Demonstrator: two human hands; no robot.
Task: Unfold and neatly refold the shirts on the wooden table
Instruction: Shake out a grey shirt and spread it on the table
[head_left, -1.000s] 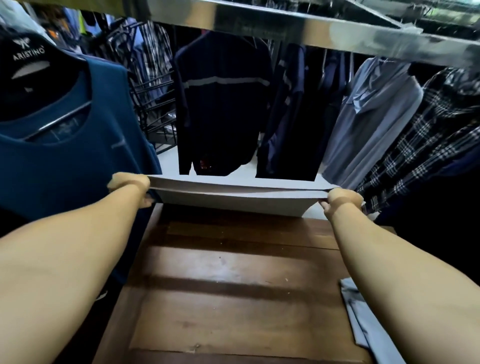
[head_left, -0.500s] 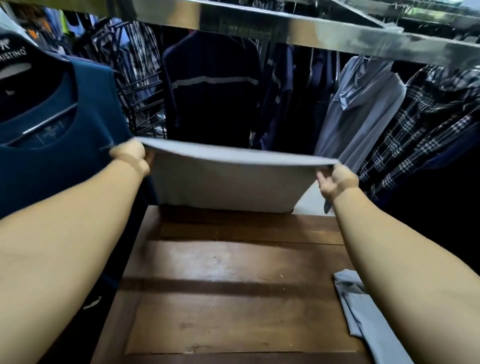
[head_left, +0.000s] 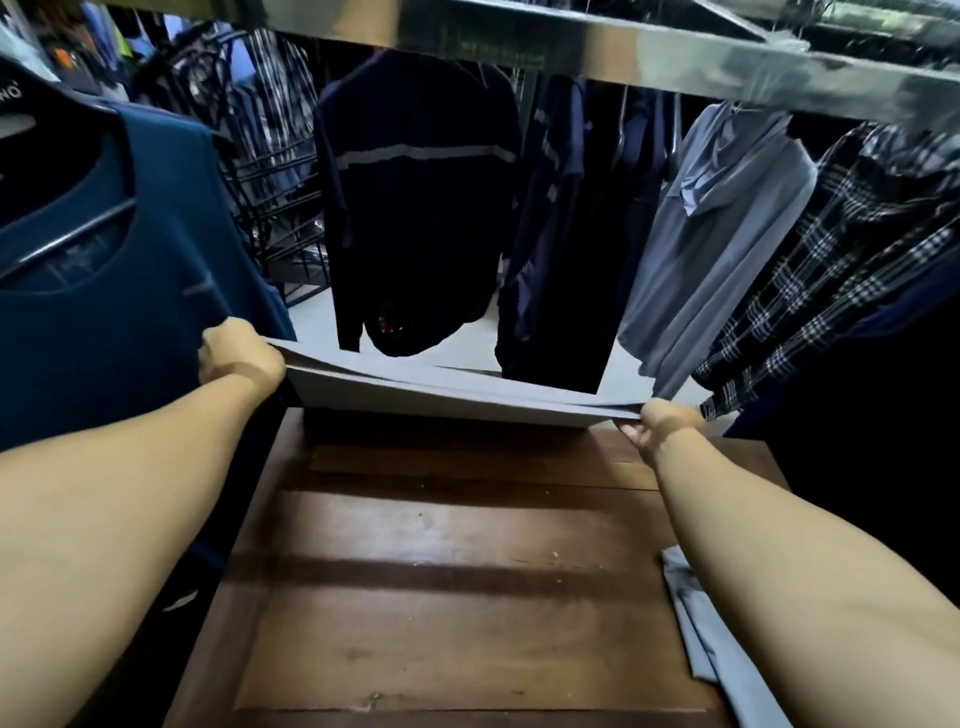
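A light grey shirt (head_left: 441, 397) is stretched flat and nearly level above the far edge of the wooden table (head_left: 457, 597). My left hand (head_left: 239, 356) grips its left corner and my right hand (head_left: 662, 423) grips its right corner, a little lower. Both arms are stretched out forward. The shirt's layers gape slightly along the near edge. A second grey shirt (head_left: 706, 654) lies crumpled on the table's right side, partly hidden under my right forearm.
A metal rail (head_left: 597, 49) runs overhead. Hanging clothes stand close around: a teal top (head_left: 119, 291) at left, a dark jacket (head_left: 415, 223) ahead, a grey shirt (head_left: 711, 244) and a plaid shirt (head_left: 841, 260) at right. Pale floor lies beyond the table.
The grey shirt was raised and hung down half a second ago; both hands have since come down and it lies stretched almost level again above the table's far edge.
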